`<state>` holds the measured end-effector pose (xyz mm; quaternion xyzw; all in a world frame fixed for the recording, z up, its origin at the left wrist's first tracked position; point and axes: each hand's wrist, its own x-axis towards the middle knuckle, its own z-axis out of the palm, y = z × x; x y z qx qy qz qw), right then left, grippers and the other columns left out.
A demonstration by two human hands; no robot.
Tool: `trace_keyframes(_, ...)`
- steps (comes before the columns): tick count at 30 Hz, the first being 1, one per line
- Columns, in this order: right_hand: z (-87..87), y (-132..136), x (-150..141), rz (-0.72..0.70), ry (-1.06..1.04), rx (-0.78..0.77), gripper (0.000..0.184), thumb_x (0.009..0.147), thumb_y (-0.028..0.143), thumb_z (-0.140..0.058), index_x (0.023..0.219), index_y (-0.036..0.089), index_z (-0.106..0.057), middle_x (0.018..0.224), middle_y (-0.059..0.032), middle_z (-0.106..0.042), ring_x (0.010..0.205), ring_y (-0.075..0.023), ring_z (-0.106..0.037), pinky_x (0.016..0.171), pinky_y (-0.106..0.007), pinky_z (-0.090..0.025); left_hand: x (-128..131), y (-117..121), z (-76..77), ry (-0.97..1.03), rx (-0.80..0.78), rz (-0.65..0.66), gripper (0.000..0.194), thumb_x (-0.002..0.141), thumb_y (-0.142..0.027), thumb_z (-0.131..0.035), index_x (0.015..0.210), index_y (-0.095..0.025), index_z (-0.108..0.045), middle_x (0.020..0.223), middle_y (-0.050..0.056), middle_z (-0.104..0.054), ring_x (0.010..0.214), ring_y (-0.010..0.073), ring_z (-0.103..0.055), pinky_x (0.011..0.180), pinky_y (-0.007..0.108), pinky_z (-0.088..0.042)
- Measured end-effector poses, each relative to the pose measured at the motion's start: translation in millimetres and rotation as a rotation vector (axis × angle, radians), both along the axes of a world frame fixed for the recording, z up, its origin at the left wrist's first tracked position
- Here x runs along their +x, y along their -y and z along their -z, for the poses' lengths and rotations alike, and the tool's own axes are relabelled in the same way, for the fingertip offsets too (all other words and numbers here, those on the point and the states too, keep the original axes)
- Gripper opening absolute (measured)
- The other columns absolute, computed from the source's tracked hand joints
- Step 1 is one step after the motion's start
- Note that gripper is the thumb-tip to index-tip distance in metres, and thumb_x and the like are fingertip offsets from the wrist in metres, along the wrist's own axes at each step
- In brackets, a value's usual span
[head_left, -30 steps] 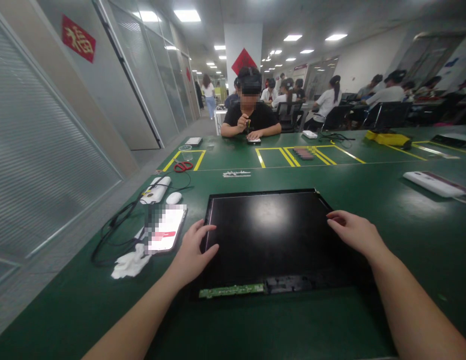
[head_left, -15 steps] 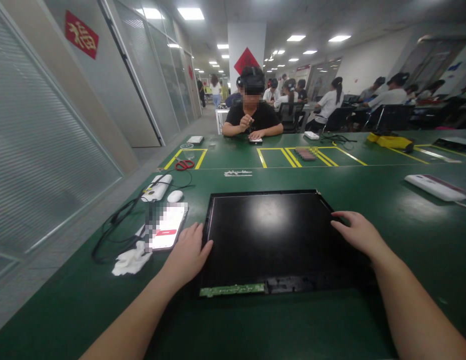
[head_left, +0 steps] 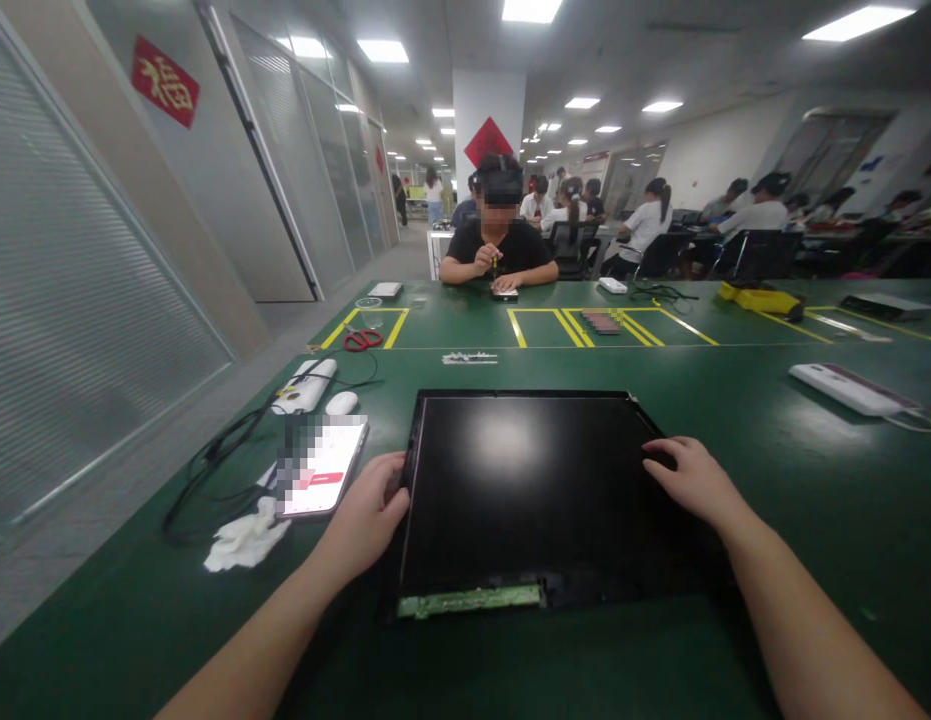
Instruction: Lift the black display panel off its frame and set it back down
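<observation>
A black LCD screen panel [head_left: 525, 500] is in front of me, with a strip of green circuit board [head_left: 471, 599] along the left part of its near edge. My left hand [head_left: 367, 510] grips the panel's left edge, the thumb near the rim and the fingers curled at the side. At the right edge, my right hand [head_left: 686, 478] holds the panel between thumb and fingers; some fingertips are hidden. Just left of my left hand lies a phone [head_left: 331, 465] with a lit screen. Crumpled white tissue [head_left: 246, 538] is beside the phone.
On the green table [head_left: 585, 660], a white mouse [head_left: 342, 403], a white power strip [head_left: 306, 386], black cables [head_left: 210, 460] and red scissors [head_left: 362, 340] lie to the left. A white device [head_left: 847, 388] rests at right. Across the table sits a person [head_left: 499, 240] in black.
My left hand's fingers have gone from lying outstretched beside the panel to curling round its left edge. My right hand has closed further on the right edge. The view has tilted slightly upward.
</observation>
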<state>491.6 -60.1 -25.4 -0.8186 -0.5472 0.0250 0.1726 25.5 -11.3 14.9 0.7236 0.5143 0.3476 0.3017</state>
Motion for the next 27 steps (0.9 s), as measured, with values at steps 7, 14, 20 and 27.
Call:
trace_keyframes(7,3.2,0,1,-0.003,-0.029,0.028,0.034,0.086,0.036,-0.057,0.112,0.022,-0.075,0.125,-0.0149,-0.058,0.117,-0.0296,-0.060,0.102,-0.043,-0.047,18,17,-17.7,0.676,-0.606,-0.230,0.053,0.071,-0.018,-0.069,0.123,-0.020,-0.062,0.093,0.007,-0.078,0.072,0.0246,-0.075,0.061,0.034,-0.059)
trace_keyframes(14,2.6,0,-4,-0.003,-0.037,0.045,0.033,0.086,0.036,-0.057,0.111,0.023,-0.075,0.123,-0.0144,-0.059,0.116,-0.0291,-0.061,0.100,-0.043,-0.048,26,22,-22.1,0.842,-0.706,-0.372,0.049,0.075,-0.012,-0.063,0.122,-0.023,-0.055,0.083,0.002,-0.075,0.061,0.0195,-0.073,0.054,0.028,-0.057)
trace_keyframes(20,0.5,1,-8,-0.023,-0.036,0.046,0.035,0.087,0.038,-0.056,0.112,0.023,-0.075,0.125,-0.0153,-0.059,0.115,-0.0299,-0.062,0.099,-0.043,-0.049,22,17,-18.5,0.824,-0.653,-0.314,0.057,0.066,-0.011,-0.075,0.116,-0.028,-0.053,0.102,0.001,-0.075,0.060,0.0182,-0.073,0.057,0.030,-0.059)
trace_keyframes(27,-2.0,1,-12,-0.034,-0.031,0.013,0.038,0.089,0.038,-0.054,0.117,0.022,-0.073,0.128,-0.0160,-0.057,0.120,-0.0304,-0.059,0.103,-0.043,-0.046,21,16,-19.3,0.805,-0.721,-0.244,0.061,0.064,-0.024,-0.087,0.121,-0.024,-0.064,0.100,0.007,-0.078,0.073,0.0250,-0.076,0.053,0.030,-0.057)
